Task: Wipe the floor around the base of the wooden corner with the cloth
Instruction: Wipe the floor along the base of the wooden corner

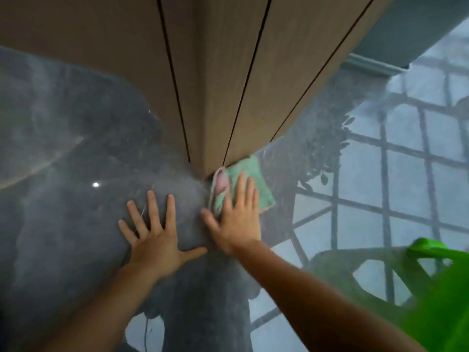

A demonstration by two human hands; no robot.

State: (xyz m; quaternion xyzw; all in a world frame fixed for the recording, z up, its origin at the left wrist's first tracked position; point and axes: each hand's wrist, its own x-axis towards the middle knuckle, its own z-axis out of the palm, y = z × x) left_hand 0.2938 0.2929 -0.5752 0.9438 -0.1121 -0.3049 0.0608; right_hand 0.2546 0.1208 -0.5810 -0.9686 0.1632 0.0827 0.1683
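Two bare hands are down on the glossy grey floor [76, 153] near the middle of the frame, and one folded cloth [242, 185], green with a pink edge, lies under the right one. The right hand [236, 214] is flat, fingers spread and pressing the cloth to the floor; the cloth's upper edge touches the foot of the wooden corner [210, 97], just right of its lowest point. The left hand [154, 232] is also flat and splayed on bare floor just left of the right hand, holding nothing; it looks like a brace for body weight.

The wiping step seems to be underway on the corner's right side. The floor at its left side, toward the middle left of the frame, probably has yet to be covered. The next move likely calls for sliding the cloth around the tip while keeping it tight against the wood, with the bracing hand shifted out of the path.

One wooden corner shows, with three dark vertical grooves. One bright green object [441, 293] sits blurred at the lower right; what it is I cannot tell
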